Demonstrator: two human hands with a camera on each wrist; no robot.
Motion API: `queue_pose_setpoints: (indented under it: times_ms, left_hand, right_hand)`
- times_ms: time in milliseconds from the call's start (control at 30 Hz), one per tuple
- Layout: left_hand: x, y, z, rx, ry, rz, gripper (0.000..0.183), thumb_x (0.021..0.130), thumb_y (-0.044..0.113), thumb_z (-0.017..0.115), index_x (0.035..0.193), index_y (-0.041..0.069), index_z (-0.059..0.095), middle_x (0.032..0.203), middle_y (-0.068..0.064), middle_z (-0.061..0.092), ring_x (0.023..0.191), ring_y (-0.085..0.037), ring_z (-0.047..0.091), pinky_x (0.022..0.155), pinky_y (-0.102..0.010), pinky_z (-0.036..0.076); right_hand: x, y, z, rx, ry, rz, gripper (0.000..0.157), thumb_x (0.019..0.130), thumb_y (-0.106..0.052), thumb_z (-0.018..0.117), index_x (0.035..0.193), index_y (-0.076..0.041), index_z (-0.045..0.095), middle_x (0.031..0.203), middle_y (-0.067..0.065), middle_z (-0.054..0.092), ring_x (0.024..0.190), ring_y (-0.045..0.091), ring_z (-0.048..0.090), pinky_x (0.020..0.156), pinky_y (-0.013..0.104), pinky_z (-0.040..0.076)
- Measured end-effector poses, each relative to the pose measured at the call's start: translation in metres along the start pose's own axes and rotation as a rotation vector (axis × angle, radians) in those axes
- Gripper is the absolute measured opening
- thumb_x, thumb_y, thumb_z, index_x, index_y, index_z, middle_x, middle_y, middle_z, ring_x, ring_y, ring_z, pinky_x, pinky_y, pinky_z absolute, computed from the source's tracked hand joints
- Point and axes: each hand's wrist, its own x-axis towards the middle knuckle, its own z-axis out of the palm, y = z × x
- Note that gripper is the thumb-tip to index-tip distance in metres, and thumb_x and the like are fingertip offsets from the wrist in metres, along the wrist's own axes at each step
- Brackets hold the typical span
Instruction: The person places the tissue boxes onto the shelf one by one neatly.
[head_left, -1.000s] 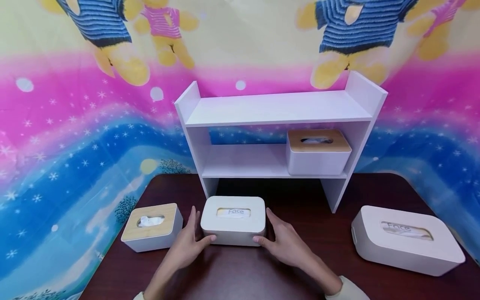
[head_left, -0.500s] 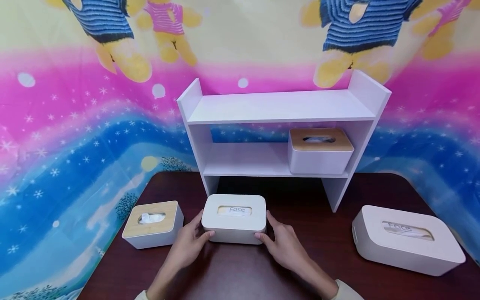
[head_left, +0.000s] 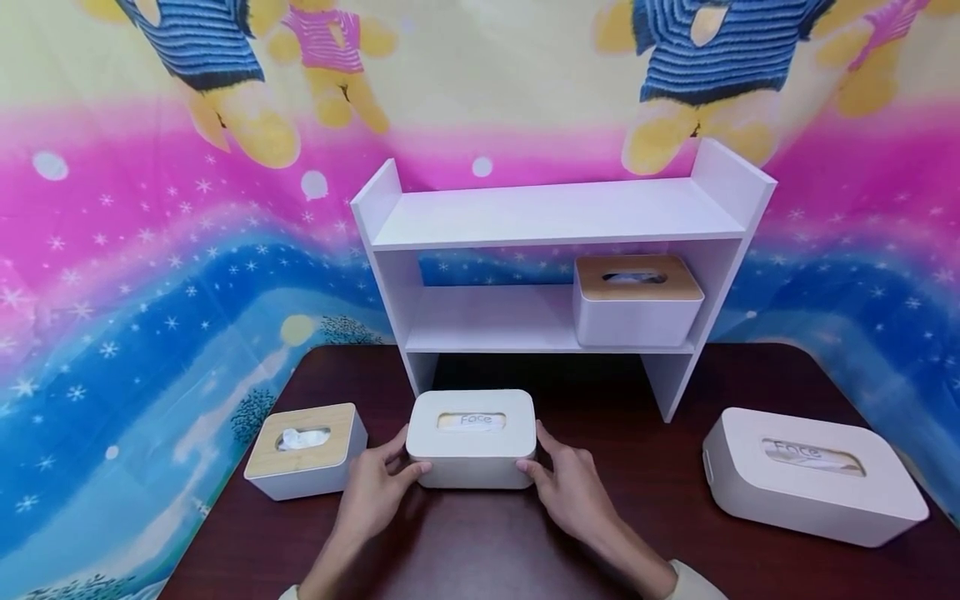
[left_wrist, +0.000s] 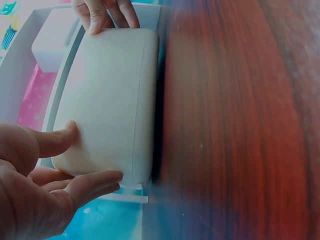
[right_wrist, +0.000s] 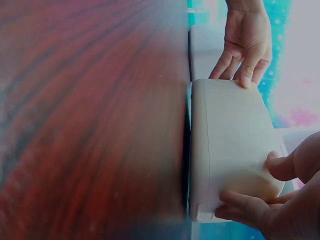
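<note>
A cream tissue box [head_left: 472, 472] with rounded corners sits on the dark wooden table in front of the shelf. "Face" is written on the paper in its top slot. My left hand [head_left: 375, 486] grips its left end, the thumb on the front face and the fingers along the side. At the right end my right hand [head_left: 576, 492] holds it in the same way. Both wrist views show the box's plain front [left_wrist: 110, 85] between the two hands, with the thumb of my right hand [right_wrist: 287, 192] against it in the right wrist view.
A white shelf unit [head_left: 487, 218] stands at the back, a wood-topped tissue box [head_left: 637, 321] on its lower board at right. Left of my hands lies a small wood-lidded tissue box [head_left: 300, 467]. A larger cream tissue box [head_left: 810, 500] is at the right.
The fingers of my left hand have come in against the box's left side. The box has slid slightly to the right, both hands along with it.
</note>
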Motion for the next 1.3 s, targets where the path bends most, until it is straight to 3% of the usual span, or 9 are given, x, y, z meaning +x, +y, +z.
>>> queue_pose_setpoints:
  times_ms: [100, 267, 367, 433, 500, 567, 900, 1067, 1300]
  left_hand:
    - [-0.002, 0.003, 0.000, -0.011, -0.005, 0.001, 0.065, 0.091, 0.012, 0.086, 0.150, 0.004, 0.061, 0.150, -0.020, 0.061, 0.128, -0.032, 0.068, 0.093, -0.034, 0.063]
    - [-0.003, 0.009, -0.002, -0.015, -0.030, -0.005, 0.064, 0.094, 0.012, 0.083, 0.152, 0.002, 0.057, 0.154, -0.020, 0.057, 0.130, -0.031, 0.066, 0.094, -0.033, 0.062]
    - [-0.003, 0.014, -0.004, -0.015, -0.044, -0.013, 0.065, 0.096, 0.012, 0.081, 0.154, 0.002, 0.053, 0.156, -0.019, 0.054, 0.133, -0.029, 0.063, 0.095, -0.032, 0.061]
    - [-0.004, 0.017, -0.006, -0.015, -0.053, -0.009, 0.065, 0.097, 0.013, 0.080, 0.155, 0.002, 0.052, 0.157, -0.019, 0.053, 0.133, -0.029, 0.062, 0.096, -0.032, 0.061]
    - [-0.005, 0.020, -0.008, -0.015, -0.065, 0.003, 0.065, 0.098, 0.014, 0.079, 0.155, 0.001, 0.051, 0.157, -0.020, 0.052, 0.133, -0.029, 0.062, 0.097, -0.034, 0.061]
    - [-0.006, 0.024, -0.010, -0.009, -0.070, 0.016, 0.064, 0.099, 0.016, 0.078, 0.156, 0.001, 0.051, 0.158, -0.020, 0.052, 0.132, -0.030, 0.063, 0.097, -0.036, 0.061]
    - [-0.005, 0.047, -0.018, -0.024, -0.065, 0.002, 0.062, 0.101, 0.018, 0.075, 0.158, 0.007, 0.050, 0.160, -0.018, 0.050, 0.134, -0.024, 0.061, 0.089, -0.025, 0.063]
    - [-0.004, 0.056, -0.017, -0.061, -0.038, -0.019, 0.061, 0.102, 0.015, 0.075, 0.157, 0.008, 0.051, 0.159, -0.019, 0.052, 0.135, -0.026, 0.062, 0.096, -0.033, 0.061]
    - [-0.003, 0.067, -0.020, -0.117, 0.003, 0.033, 0.060, 0.099, 0.012, 0.077, 0.154, 0.006, 0.054, 0.154, -0.019, 0.057, 0.134, -0.026, 0.063, 0.098, -0.035, 0.058]
  right_hand:
    - [-0.001, -0.002, -0.002, 0.001, 0.006, 0.015, 0.071, 0.100, -0.021, 0.077, 0.158, 0.003, 0.047, 0.156, 0.023, 0.054, 0.088, 0.019, 0.068, 0.097, 0.046, 0.060]
    - [-0.003, -0.006, -0.007, -0.025, 0.029, 0.014, 0.069, 0.100, -0.021, 0.077, 0.158, 0.002, 0.048, 0.154, 0.022, 0.057, 0.115, 0.020, 0.069, 0.103, 0.052, 0.060]
    - [-0.004, -0.009, -0.012, -0.025, 0.036, 0.017, 0.068, 0.100, -0.021, 0.077, 0.158, 0.000, 0.049, 0.137, 0.028, 0.070, 0.087, 0.014, 0.072, 0.094, 0.045, 0.061]
    - [-0.004, -0.011, -0.015, -0.023, 0.039, 0.020, 0.068, 0.100, -0.021, 0.077, 0.158, 0.000, 0.049, 0.108, 0.024, 0.076, 0.059, 0.005, 0.050, 0.088, 0.038, 0.058]
    - [-0.004, -0.014, -0.018, -0.015, 0.040, 0.024, 0.067, 0.101, -0.020, 0.077, 0.159, -0.001, 0.048, 0.084, 0.013, 0.070, 0.049, 0.004, 0.028, 0.083, 0.033, 0.053]
    - [-0.004, -0.016, -0.022, -0.020, 0.047, 0.018, 0.067, 0.101, -0.020, 0.077, 0.159, -0.002, 0.049, 0.075, 0.003, 0.063, 0.046, 0.001, 0.026, 0.082, 0.031, 0.053]
    - [-0.004, -0.024, -0.039, 0.004, 0.059, -0.006, 0.068, 0.101, -0.021, 0.077, 0.159, -0.003, 0.047, 0.064, -0.004, 0.052, 0.043, 0.000, 0.028, 0.066, 0.024, 0.050]
    - [-0.003, -0.028, -0.047, 0.017, 0.074, -0.021, 0.068, 0.100, -0.021, 0.078, 0.159, -0.003, 0.048, 0.057, -0.007, 0.045, 0.043, 0.000, 0.031, 0.057, 0.023, 0.044]
    - [-0.002, -0.033, -0.056, 0.020, 0.101, -0.052, 0.067, 0.099, -0.021, 0.079, 0.158, -0.003, 0.051, 0.067, -0.005, 0.050, 0.045, -0.001, 0.031, 0.055, 0.023, 0.042]
